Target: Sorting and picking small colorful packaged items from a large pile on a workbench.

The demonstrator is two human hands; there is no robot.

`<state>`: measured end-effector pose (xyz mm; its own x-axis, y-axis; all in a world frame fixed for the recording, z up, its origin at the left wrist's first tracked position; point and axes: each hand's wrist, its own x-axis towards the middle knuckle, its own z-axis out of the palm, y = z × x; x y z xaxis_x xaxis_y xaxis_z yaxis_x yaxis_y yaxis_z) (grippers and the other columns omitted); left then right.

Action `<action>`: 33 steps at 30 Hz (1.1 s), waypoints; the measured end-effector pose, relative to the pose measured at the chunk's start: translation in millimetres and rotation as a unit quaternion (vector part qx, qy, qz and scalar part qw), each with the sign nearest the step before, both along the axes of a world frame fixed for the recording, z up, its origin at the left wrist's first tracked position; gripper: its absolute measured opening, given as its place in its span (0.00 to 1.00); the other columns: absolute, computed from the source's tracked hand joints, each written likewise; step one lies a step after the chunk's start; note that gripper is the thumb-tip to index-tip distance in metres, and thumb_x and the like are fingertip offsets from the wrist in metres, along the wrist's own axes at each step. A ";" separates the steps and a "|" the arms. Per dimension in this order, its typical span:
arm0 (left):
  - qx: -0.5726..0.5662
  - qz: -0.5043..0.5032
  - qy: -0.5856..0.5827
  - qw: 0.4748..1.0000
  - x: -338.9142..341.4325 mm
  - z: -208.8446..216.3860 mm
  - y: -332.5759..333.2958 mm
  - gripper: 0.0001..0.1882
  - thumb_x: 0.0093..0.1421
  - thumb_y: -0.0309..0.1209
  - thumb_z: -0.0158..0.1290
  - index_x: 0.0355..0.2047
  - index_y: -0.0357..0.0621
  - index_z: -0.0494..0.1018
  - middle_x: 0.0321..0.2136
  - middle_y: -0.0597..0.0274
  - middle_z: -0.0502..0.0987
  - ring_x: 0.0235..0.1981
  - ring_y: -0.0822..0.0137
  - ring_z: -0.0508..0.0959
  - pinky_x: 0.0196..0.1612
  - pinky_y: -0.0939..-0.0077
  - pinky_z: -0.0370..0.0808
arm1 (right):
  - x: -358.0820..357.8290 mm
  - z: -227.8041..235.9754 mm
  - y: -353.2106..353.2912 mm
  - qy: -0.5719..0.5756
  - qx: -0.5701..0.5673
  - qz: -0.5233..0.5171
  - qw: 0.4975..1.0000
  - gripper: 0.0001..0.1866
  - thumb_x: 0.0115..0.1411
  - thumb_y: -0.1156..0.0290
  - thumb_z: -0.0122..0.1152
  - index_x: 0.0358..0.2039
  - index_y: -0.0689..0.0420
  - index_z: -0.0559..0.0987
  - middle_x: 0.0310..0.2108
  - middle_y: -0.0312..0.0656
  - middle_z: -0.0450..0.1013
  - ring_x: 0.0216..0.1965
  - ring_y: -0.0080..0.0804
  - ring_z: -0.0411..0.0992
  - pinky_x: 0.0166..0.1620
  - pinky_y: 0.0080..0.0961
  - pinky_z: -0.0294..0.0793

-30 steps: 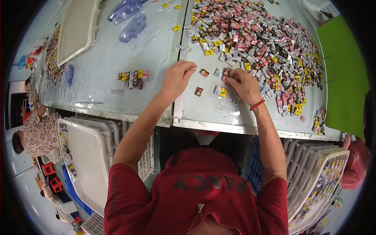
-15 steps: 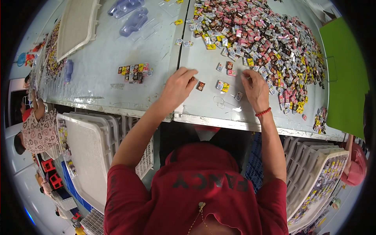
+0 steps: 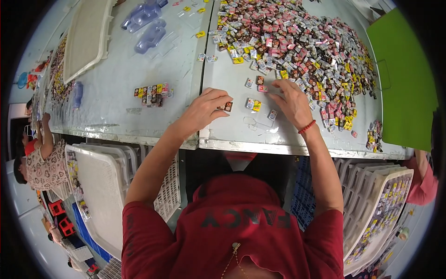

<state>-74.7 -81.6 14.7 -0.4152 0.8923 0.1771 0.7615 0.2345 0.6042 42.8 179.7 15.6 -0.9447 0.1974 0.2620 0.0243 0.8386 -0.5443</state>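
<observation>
My left hand point(image 3: 202, 110) pinches a small dark brown box point(image 3: 226, 107) at the table's seam, thumb and fingers closed around it. My right hand point(image 3: 293, 104) hovers over the table with thumb and index finger apart, holding nothing. Close to its fingertips lie a small pink box point(image 3: 262, 89) and a brown box point(image 3: 260, 80), with a pale box point(image 3: 249, 83) beside them. Between my hands sits a white-and-yellow pair of boxes point(image 3: 253, 104). A single pale box point(image 3: 272, 114) rests below my right hand.
A large heap of mixed small boxes point(image 3: 302, 46) spreads across the far right. Left of the seam stands a block of lined-up boxes point(image 3: 151, 94), with clear bluish plastic trays point(image 3: 151, 35) farther back. A green panel point(image 3: 399, 79) borders the right side; stacked white crates point(image 3: 100, 186) stand below the table.
My left hand has come down onto the brown box and closed on it. My right hand has shifted slightly left, toward the pink box. The view has moved a little.
</observation>
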 end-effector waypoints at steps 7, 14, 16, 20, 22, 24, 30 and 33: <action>0.009 -0.034 -0.023 0.999 0.7 0.0 1.7 0.18 0.52 0.26 0.59 0.44 0.39 0.74 0.47 0.56 0.74 0.48 0.55 0.71 0.51 0.66 0.69 | -17.4 14.4 -37.6 -0.094 0.047 -0.090 0.990 0.18 0.51 0.57 0.68 0.34 0.58 0.76 0.30 0.46 0.77 0.30 0.46 0.76 0.32 0.38 0.75; 0.035 -0.028 -0.029 0.999 6.2 -5.1 2.5 0.13 0.52 0.25 0.58 0.39 0.40 0.76 0.45 0.59 0.76 0.45 0.56 0.73 0.49 0.67 0.71 | -25.5 -2.3 -39.3 -0.111 0.079 -0.123 0.983 0.15 0.52 0.61 0.65 0.34 0.58 0.76 0.31 0.48 0.76 0.31 0.48 0.76 0.32 0.41 0.75; 0.053 -0.015 0.003 0.998 6.3 -11.3 4.7 0.12 0.51 0.25 0.59 0.38 0.40 0.76 0.43 0.60 0.76 0.43 0.59 0.74 0.47 0.69 0.72 | -23.6 -8.0 -29.7 -0.103 0.081 -0.123 0.984 0.13 0.53 0.63 0.64 0.35 0.58 0.77 0.32 0.48 0.76 0.31 0.48 0.76 0.33 0.40 0.75; 0.106 0.042 0.061 0.992 16.9 -8.9 11.0 0.10 0.50 0.23 0.59 0.35 0.39 0.77 0.40 0.61 0.77 0.40 0.61 0.75 0.44 0.70 0.74 | -12.3 -10.2 -15.3 -0.046 0.073 -0.053 0.995 0.11 0.55 0.69 0.62 0.38 0.58 0.76 0.32 0.46 0.75 0.31 0.44 0.75 0.36 0.34 0.75; 0.118 0.052 0.060 0.990 17.5 -15.2 8.3 0.10 0.50 0.23 0.59 0.34 0.39 0.76 0.39 0.61 0.77 0.40 0.61 0.75 0.43 0.70 0.74 | -1.5 -6.8 -12.5 0.026 0.001 -0.028 0.999 0.13 0.53 0.71 0.64 0.39 0.58 0.76 0.32 0.44 0.76 0.30 0.41 0.75 0.34 0.32 0.74; 0.132 0.061 0.063 0.987 18.3 -13.9 11.1 0.10 0.49 0.23 0.60 0.34 0.38 0.76 0.38 0.60 0.77 0.39 0.61 0.75 0.42 0.70 0.74 | 18.4 -3.0 -11.5 0.032 -0.028 -0.042 0.998 0.13 0.51 0.71 0.66 0.37 0.58 0.77 0.31 0.41 0.76 0.27 0.36 0.74 0.33 0.29 0.74; 0.174 0.016 0.002 0.985 34.2 0.8 60.0 0.10 0.51 0.25 0.59 0.35 0.39 0.77 0.38 0.59 0.78 0.41 0.59 0.76 0.44 0.70 0.74 | 55.1 8.8 -23.1 0.019 -0.049 -0.056 0.997 0.09 0.47 0.75 0.67 0.31 0.56 0.78 0.27 0.41 0.76 0.27 0.39 0.73 0.33 0.32 0.71; 0.136 -0.076 0.022 0.988 41.1 -5.2 89.2 0.11 0.51 0.27 0.60 0.36 0.40 0.76 0.37 0.62 0.77 0.40 0.60 0.75 0.44 0.70 0.72 | 53.9 2.0 -27.9 0.035 -0.015 -0.039 0.999 0.10 0.48 0.73 0.68 0.32 0.55 0.79 0.29 0.39 0.76 0.31 0.38 0.73 0.38 0.32 0.70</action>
<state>-33.5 7.6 9.5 -0.2664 0.8610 0.4333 0.8024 -0.0509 0.5945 96.7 151.8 17.7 -0.9059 0.2784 0.3193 0.0501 0.8188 -0.5719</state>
